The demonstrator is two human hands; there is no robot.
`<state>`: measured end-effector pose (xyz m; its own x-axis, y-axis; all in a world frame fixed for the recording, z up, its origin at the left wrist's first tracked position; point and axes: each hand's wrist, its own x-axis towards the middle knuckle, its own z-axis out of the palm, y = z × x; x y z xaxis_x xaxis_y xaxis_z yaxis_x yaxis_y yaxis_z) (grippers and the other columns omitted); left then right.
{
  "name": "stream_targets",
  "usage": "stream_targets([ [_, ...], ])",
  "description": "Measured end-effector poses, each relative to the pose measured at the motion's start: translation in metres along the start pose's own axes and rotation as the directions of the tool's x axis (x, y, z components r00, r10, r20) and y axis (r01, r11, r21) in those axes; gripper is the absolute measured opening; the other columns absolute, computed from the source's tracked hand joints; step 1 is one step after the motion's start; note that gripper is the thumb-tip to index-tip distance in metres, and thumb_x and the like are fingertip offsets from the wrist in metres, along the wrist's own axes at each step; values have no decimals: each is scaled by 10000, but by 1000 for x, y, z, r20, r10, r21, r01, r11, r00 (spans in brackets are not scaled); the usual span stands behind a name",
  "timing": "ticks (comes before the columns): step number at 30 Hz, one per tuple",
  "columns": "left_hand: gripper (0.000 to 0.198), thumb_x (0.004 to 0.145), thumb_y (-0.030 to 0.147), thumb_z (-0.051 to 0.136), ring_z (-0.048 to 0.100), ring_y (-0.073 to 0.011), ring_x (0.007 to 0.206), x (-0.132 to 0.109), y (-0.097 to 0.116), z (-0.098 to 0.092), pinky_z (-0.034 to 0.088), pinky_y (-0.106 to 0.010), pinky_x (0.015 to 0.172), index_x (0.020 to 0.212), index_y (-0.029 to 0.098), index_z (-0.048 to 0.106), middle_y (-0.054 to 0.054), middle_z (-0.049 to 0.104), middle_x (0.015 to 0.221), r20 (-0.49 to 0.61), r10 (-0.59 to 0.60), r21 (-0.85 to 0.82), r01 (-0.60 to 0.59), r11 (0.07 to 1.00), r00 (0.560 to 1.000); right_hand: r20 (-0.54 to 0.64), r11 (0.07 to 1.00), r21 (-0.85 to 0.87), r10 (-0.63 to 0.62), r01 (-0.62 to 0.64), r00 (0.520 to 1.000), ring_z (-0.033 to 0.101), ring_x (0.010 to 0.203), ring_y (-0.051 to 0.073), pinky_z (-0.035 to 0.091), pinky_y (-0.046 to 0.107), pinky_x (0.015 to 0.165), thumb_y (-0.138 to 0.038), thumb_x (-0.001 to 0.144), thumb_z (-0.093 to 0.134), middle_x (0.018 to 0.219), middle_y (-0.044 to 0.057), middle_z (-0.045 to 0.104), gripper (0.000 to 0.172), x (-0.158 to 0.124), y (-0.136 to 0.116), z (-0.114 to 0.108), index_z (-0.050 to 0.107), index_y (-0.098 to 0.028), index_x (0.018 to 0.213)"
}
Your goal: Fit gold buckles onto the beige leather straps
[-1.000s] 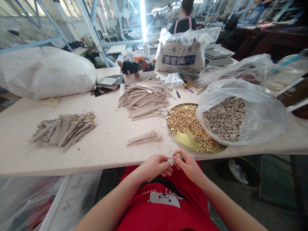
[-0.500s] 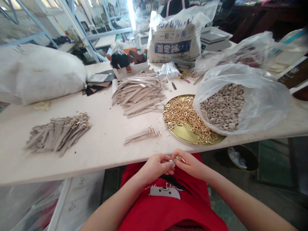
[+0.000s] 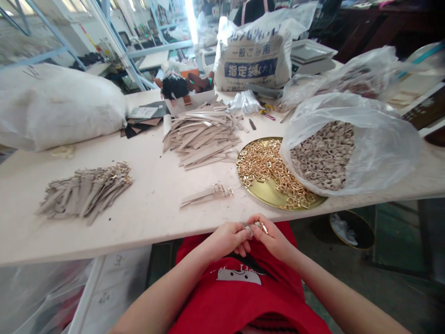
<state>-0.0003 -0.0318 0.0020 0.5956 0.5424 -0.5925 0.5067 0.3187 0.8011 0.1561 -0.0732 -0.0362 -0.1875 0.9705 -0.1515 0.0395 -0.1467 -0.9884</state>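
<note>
Gripping a beige strap (image 3: pixel 249 229) between the pinched fingertips of left hand (image 3: pixel 231 239) and right hand (image 3: pixel 273 238), just off the near edge of the bench (image 3: pixel 149 208). Showing a gold buckle (image 3: pixel 264 228) beside the right thumb; perhaps joined to the strap, though too covered to tell. Facing a few buckled straps (image 3: pixel 205 195) just beyond, near a round tray (image 3: pixel 262 195).

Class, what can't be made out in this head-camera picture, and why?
Head view: most of the small beige piece, hidden by left hand and right hand.
Head view: upper right of the round gold metal tray, behind the translucent plastic bag.
Head view: black-clothed person, head beyond top edge.
</note>
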Motion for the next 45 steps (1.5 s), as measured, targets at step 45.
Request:
stream_targets([
  [45,227,863,160,384,570,-218,910,102,13,-214,451,-375,773,980,113,572,-117,598,941,-601,421,798,483,360,679,-95,755,-609,-375,245,922,603,788,182,430,273,712,-202,812,435,840,43,671,199,96,26,27,609,-209,909],
])
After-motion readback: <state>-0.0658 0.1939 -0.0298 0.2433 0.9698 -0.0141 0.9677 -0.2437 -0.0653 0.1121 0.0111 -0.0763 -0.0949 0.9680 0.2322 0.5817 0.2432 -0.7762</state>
